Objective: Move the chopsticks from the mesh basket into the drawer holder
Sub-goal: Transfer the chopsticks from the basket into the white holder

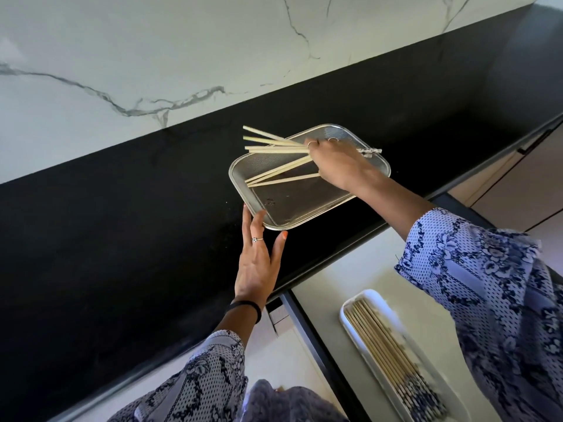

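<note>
Currently, item one: the chopsticks (278, 158), pale wood, a fanned bundle. I am gathering them in my right hand (338, 166), fingers curled round their near ends; the far ends are splaying out over the back rim, some angling down onto the mesh. They are lying partly in, partly above, the mesh basket (304, 214).

Item two: the mesh basket, shallow steel, rectangular, sitting on the black tabletop (122, 239) near its front edge. My left hand (257, 260) is steadying it, fingers straight and touching its near-left corner, gripping nothing.

Item three: the drawer holder (359, 303), a long white tray in the open drawer (350, 263) below the tabletop, already carrying a neat row of chopsticks, lower right of me and well apart from the basket.

Step in hand, as I judge it: the pick-up. Next move, I reckon, is calling for squaring the fan into one tight bundle, lifting clear of the rim, then turning it to lie along the holder's length.
</note>
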